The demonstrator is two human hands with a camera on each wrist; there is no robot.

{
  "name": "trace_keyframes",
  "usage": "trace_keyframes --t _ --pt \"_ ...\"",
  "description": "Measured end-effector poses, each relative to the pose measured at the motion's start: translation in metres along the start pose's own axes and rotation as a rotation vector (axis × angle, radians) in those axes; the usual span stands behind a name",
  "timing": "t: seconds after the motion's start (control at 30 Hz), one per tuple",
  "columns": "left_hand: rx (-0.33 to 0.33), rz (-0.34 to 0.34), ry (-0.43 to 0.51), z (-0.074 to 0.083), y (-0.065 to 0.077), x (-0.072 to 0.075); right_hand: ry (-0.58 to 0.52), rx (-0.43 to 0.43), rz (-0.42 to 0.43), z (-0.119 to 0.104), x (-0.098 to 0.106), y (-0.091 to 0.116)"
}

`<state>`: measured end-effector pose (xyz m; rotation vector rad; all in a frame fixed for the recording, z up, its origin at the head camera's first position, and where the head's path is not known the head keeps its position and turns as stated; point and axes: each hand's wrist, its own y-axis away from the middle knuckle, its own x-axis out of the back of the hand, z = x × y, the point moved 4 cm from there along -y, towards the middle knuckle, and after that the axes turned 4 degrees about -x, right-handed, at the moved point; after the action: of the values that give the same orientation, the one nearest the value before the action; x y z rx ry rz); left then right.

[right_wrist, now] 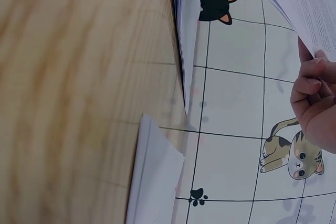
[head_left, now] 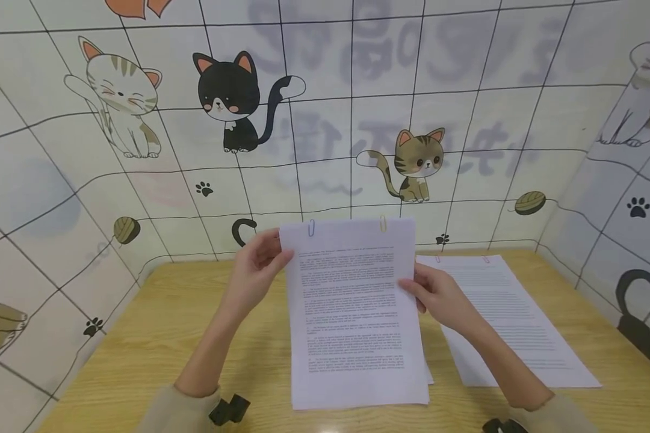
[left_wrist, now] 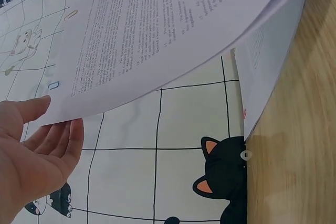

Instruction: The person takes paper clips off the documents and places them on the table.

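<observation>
A clipped stack of printed paper [head_left: 352,313] is raised upright, facing the head camera. A blue paper clip [head_left: 311,228] and a yellow paper clip [head_left: 382,224] sit on its top edge. My left hand [head_left: 256,270] pinches the upper left corner, thumb in front and fingers behind, as the left wrist view also shows. On the right edge, a little lower, my right hand [head_left: 439,294] pinches the sheets with its thumb in front. Behind the raised stack, other paper [right_wrist: 185,45] lies on the table, mostly hidden in the head view.
To the right, another printed stack [head_left: 509,325] lies on the wooden table [head_left: 195,337], with red paper clips [head_left: 485,260] at its far edge. A wall with a grid and cat drawings [head_left: 325,120] stands behind the table and along both sides.
</observation>
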<state>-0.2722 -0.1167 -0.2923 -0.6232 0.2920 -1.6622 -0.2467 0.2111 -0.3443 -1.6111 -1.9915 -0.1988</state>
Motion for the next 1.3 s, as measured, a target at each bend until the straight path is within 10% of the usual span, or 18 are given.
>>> trace_keyframes --t 0.67,1.3 --pt "-0.209 0.021 -0.282 0.03 -0.035 -0.021 0.017 -0.04 0.012 0.004 -0.001 -0.003" --pt "-0.096 0.16 -0.154 0.025 -0.033 -0.025 0.022 -0.04 -0.002 0.003 0.001 -0.002"
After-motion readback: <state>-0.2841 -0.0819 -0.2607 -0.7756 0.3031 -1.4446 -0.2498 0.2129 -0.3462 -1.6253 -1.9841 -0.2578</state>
